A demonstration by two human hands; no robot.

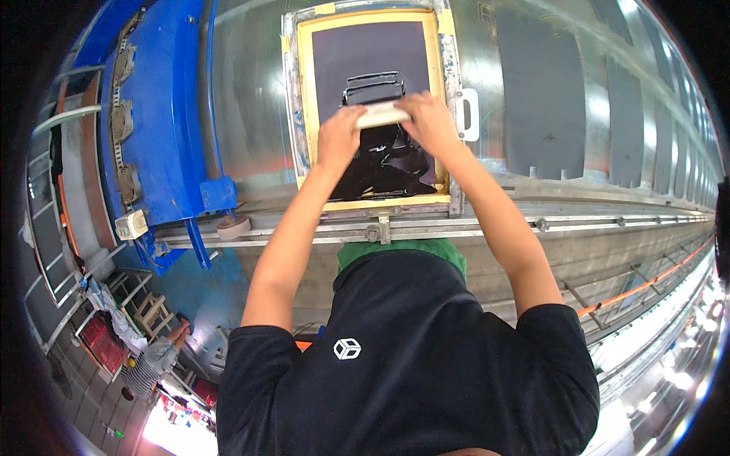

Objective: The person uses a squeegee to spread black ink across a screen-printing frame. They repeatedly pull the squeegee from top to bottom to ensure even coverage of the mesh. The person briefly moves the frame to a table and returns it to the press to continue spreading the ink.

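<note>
Both my hands grip a pale wooden squeegee handle (pixel 382 115) held crosswise over a printing screen. My left hand (pixel 339 137) clasps its left end and my right hand (pixel 428 121) its right end. The screen frame (pixel 304 91) is metal with yellow tape around a dark mesh. Glossy black ink (pixel 388 163) is pooled on the mesh below the squeegee, and a dark printed shape (pixel 372 85) shows above it. The blade itself is hidden behind my hands.
A long shiny metal table (pixel 251 99) carries several dark fabric panels (pixel 544 91) to the right. A blue machine (pixel 163 114) stands at left, with a tape roll (pixel 233 226) on the rail (pixel 608 222). Another person (pixel 148 365) crouches at lower left.
</note>
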